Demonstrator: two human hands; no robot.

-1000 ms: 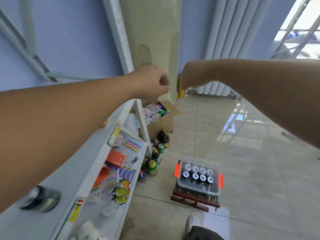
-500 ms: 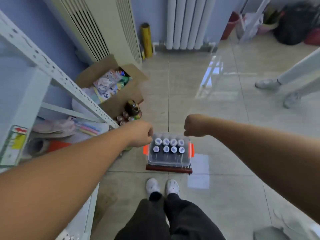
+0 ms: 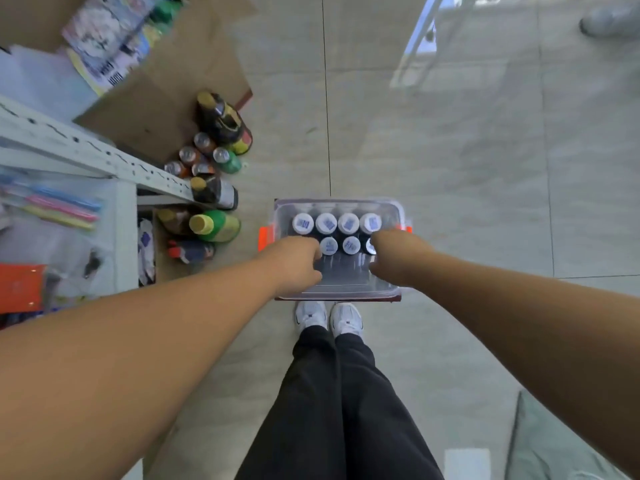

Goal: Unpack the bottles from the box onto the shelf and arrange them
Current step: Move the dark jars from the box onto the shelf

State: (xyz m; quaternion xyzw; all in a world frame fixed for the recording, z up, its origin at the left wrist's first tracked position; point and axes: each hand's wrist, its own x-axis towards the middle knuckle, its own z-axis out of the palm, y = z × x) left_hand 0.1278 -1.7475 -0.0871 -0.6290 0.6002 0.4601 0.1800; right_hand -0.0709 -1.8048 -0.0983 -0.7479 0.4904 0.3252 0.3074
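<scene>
Below, clear box [image 3: 388,209], orange latches, dark white-capped bottles [image 3: 337,224], both hands [image 3: 299,263] curled inside, grip unclear.

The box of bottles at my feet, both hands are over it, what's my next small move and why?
Probably close each hand on a near-row bottle and lift straight up. The left hand and right hand sit at opposite ends of that row in the clear box, the white-capped bottles stand upright and packed, and no lid seems to cover them.
</scene>
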